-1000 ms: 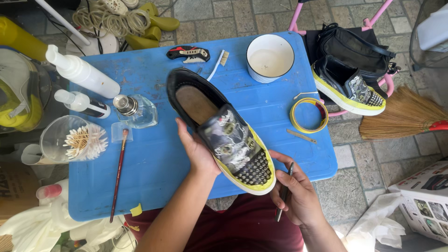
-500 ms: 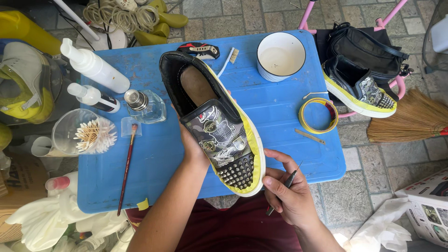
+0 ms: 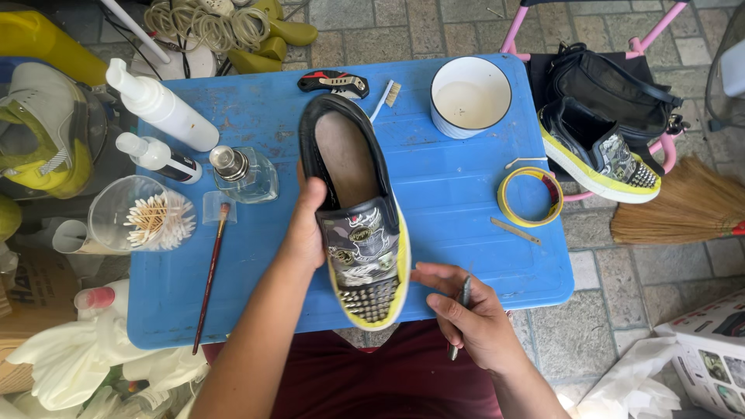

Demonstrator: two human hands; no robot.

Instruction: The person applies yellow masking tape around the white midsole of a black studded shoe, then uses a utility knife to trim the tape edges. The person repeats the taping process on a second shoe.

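Left hand [image 3: 306, 233] grip clamped on studded slip-on shoe [image 3: 357, 213], raised over blue tabletop [image 3: 450, 194] centre; right hand [image 3: 473, 314] grip pinching thin tool [image 3: 463, 299] at 5 o'clock; likely risk: one-sided hold letting shoe tip

Left hand [image 3: 305, 233] grips the side of a black slip-on shoe [image 3: 358, 209] — yellow sole, studded toe — held above the blue table [image 3: 272, 256]. Right hand [image 3: 473, 318] holds a thin tool [image 3: 463, 299] just beside the toe. On the table: white cup [image 3: 470, 97], yellow tape roll [image 3: 530, 196], paintbrush [image 3: 211, 271], glass bottle [image 3: 244, 172], cotton swabs [image 3: 159, 219]. A second matching shoe [image 3: 597, 155] rests on the pink chair [image 3: 660, 31].
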